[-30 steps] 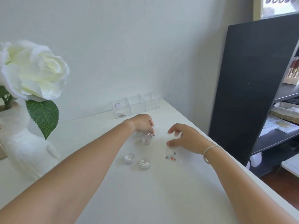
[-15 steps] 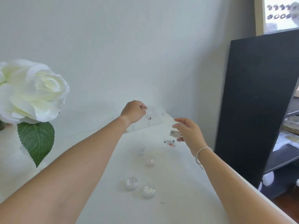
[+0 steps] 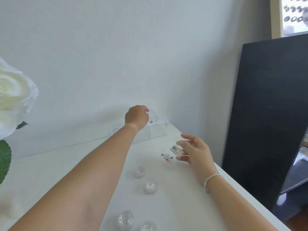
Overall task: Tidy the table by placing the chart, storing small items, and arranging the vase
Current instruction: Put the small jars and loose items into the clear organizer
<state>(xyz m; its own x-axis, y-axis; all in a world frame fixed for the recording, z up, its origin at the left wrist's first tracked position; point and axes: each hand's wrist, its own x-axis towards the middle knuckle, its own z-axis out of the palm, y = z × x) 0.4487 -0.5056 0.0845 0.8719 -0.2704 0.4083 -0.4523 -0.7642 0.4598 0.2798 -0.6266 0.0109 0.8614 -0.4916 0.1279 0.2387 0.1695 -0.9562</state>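
Change since earlier frames: both hands have risen off the table; left hand (image 3: 137, 117) has gone from the loose items up to the clear organiser (image 3: 156, 130) at the wall; right hand (image 3: 194, 151) has lifted its packet clear of the surface.
Left grip: fingers pinched on a small clear packet (image 3: 152, 116) holding dark star shapes, held over the organiser's right-end compartment, 12 o'clock of the table.
Right grip: thumb and fingers grasp a clear packet (image 3: 173, 153) by its barcode label; coloured stars hang in its lower end, above the table at 2 o'clock; a white bracelet (image 3: 210, 179) is on the wrist.
Organiser: transparent, compartments side by side, against the wall; contents cannot be told.
Small items left: four clear round pots (image 3: 139, 171) on the white table (image 3: 175, 205), two near centre, two at 6 o'clock.
Flower: white rose (image 3: 11, 99) with green leaf at 9 o'clock, blurred; vase not in view.
Surroundings: black shelf panel (image 3: 270, 117) at 3 o'clock.
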